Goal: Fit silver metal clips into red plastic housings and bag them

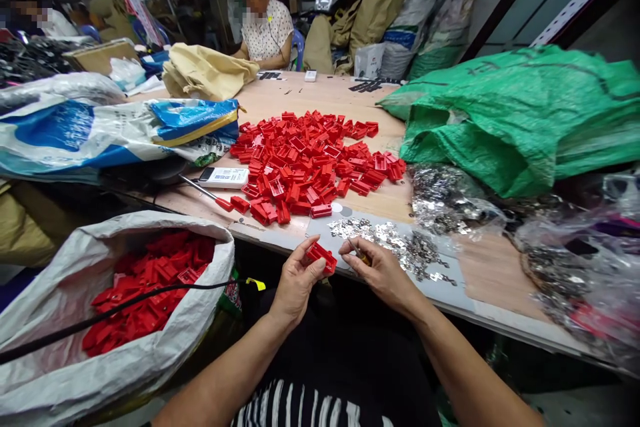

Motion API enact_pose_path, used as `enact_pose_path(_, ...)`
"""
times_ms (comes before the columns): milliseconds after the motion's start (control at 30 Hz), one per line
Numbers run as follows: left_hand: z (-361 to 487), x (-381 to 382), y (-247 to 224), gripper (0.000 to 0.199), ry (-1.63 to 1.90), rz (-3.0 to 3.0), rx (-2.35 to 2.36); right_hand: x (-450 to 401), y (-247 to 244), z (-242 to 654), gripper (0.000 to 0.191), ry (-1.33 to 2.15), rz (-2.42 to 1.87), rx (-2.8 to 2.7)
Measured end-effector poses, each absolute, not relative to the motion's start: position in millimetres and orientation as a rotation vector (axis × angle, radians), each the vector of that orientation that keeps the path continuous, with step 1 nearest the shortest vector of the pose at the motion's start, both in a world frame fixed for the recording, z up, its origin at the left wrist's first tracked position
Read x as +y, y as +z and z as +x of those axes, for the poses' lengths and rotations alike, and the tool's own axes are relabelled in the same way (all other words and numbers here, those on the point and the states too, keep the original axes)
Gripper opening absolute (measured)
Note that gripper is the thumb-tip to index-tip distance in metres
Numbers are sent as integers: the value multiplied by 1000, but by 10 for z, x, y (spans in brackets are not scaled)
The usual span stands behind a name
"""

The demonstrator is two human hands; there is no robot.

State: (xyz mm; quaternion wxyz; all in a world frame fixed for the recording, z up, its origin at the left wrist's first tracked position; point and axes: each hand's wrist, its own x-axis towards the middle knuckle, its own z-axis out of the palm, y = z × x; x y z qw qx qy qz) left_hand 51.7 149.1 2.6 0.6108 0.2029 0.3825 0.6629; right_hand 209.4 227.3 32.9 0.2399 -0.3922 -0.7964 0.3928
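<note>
one red casing [323,258] gripped in left hand [296,280], yellowish item [366,258] in right hand [381,272], sack [117,130] lettering illegible

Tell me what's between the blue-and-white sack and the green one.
A heap of red pieces lies between them on the table, in the head view.

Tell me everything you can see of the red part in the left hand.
The red part is a small oblong tray, apparently moulded plastic, with raised walls around a recess. The left hand grips it at a tilt, open side toward the camera, near the front edge of the table. The right hand is close but apart. Fine detail inside is too small to tell.
</note>
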Motion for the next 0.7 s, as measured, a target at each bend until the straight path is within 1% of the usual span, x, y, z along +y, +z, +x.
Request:
enact_pose_path(100, 557, 1485, 62, 51, 1528, 494, 881, 2161, 363, 2112, 14, 941, -975, -2249)
enact_pose_path(267, 601, 1463, 135, 49, 1527, 525, 899, 2047, 364, 2137, 22, 700, -759, -2336)
enact_pose_path(433, 610, 1455, 182, 46, 1486, 586, 958, 1977, 381, 2187, 20, 452, -733, -2452)
enact_pose_path(567, 608, 1470, 208, 48, 1427, 611, 970, 1946, 452, 2243, 20, 381, -664, -2577)
enact_pose_path(700, 615, 1468, 234, 45, 1374, 644, 953, 1934, 491, 2286, 22, 384, -619, -2652)
